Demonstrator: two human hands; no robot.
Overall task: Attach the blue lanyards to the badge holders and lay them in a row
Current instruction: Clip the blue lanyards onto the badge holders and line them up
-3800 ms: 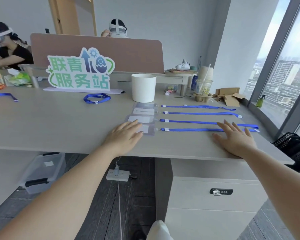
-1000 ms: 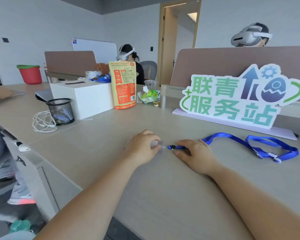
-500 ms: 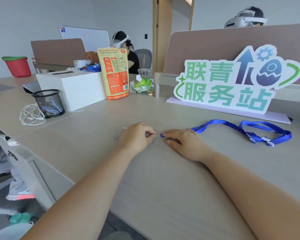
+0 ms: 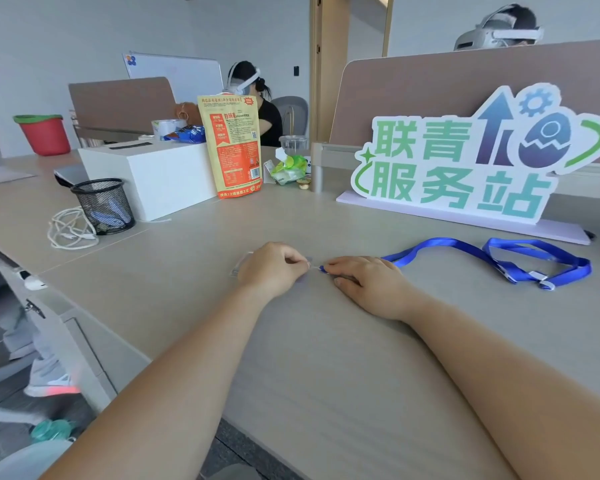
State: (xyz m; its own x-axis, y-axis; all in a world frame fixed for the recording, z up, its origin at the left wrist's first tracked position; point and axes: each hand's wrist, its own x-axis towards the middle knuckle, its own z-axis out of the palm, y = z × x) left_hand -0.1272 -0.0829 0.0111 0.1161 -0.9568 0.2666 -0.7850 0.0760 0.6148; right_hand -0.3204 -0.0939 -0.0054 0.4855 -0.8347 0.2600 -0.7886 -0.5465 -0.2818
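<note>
A clear badge holder (image 4: pixel 240 268) lies flat on the grey table (image 4: pixel 326 358), mostly hidden under my left hand (image 4: pixel 274 270), whose fingers pinch its right edge. My right hand (image 4: pixel 364 282) pinches the clip end of a blue lanyard (image 4: pixel 465 249) and holds it against the holder's edge. The two hands' fingertips nearly touch. The lanyard strap trails right across the table and ends in a loose folded bundle (image 4: pixel 541 268).
A green-lettered sign (image 4: pixel 465 164) stands behind the lanyard. To the left are a black mesh cup (image 4: pixel 103 206), a white cable coil (image 4: pixel 70 230), a white box (image 4: pixel 153 171) and an orange pouch (image 4: pixel 234 147). Two people with headsets sit behind the dividers.
Since 3.8 s ago I turned from the laid-out row to this lanyard. In the last second my hands closed together, bringing the clip end to the holder's edge.
</note>
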